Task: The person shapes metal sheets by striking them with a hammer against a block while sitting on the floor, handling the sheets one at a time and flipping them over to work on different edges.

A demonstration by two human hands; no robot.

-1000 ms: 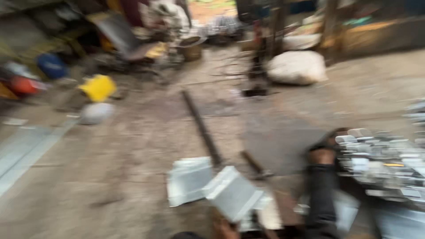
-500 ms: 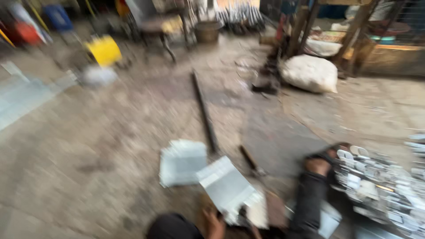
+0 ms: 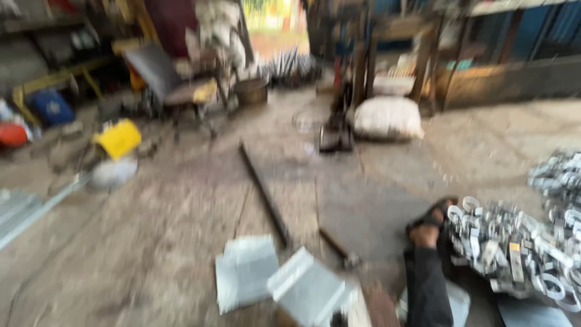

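Observation:
Neither of my hands shows in the blurred head view. Two bent pieces of light sheet metal lie on the concrete floor at the bottom: one flat piece (image 3: pixel 245 272) and one angled piece (image 3: pixel 308 292) beside it. A leg in dark trousers (image 3: pixel 426 284) stretches out to their right, ending in a sandalled foot (image 3: pixel 428 223). A heap of shiny metal rings and clamps (image 3: pixel 514 248) lies against that foot.
A long dark bar (image 3: pixel 263 194) lies on the floor, with a short dark tool (image 3: pixel 336 245) near it. Farther off are a white sack (image 3: pixel 387 118), a yellow container (image 3: pixel 118 138), a chair (image 3: pixel 172 79) and sheet metal (image 3: pixel 18 212) at the left edge.
The view has shifted and tilted up a little. The hand seen at the bottom edge by the angled sheet half a second ago is out of the picture.

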